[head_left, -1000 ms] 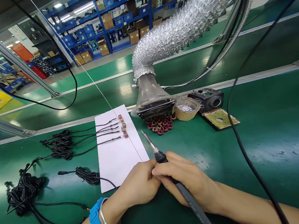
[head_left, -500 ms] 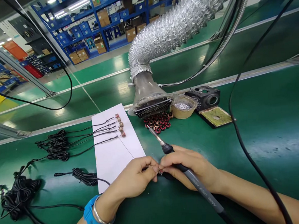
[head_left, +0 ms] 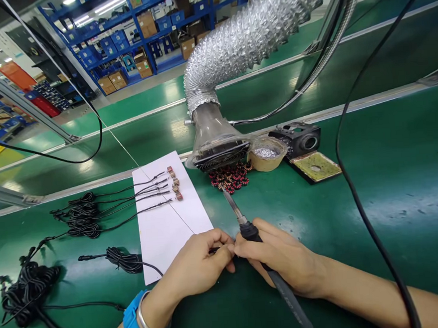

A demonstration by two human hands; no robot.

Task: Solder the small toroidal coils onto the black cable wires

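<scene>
My left hand (head_left: 201,262) is closed, pinching the end of a black cable (head_left: 151,264) that runs from a coiled bundle and passes behind my wrist. My right hand (head_left: 281,259) grips a soldering iron (head_left: 252,231), its tip pointing up and away toward a pile of small red-and-black wound rings (head_left: 230,178). Thumb and forefinger of both hands meet; whatever tiny part lies between them is hidden. On a white sheet (head_left: 163,228) lie several copper-red coils (head_left: 175,182) beside the bared ends of black cables (head_left: 83,213).
A fume extractor hood (head_left: 217,139) with a silver duct (head_left: 255,41) hangs over the rings. Behind them stand a round tub (head_left: 267,153) and an iron stand with a yellow sponge (head_left: 316,167). More cables (head_left: 28,287) lie at left. The iron's black cord (head_left: 356,194) crosses the right side.
My right hand has turned slightly, and the iron stands steeper, its tip shifted a little right. The small reddish part seen between my fingertips is now covered. The view has shifted slightly.
</scene>
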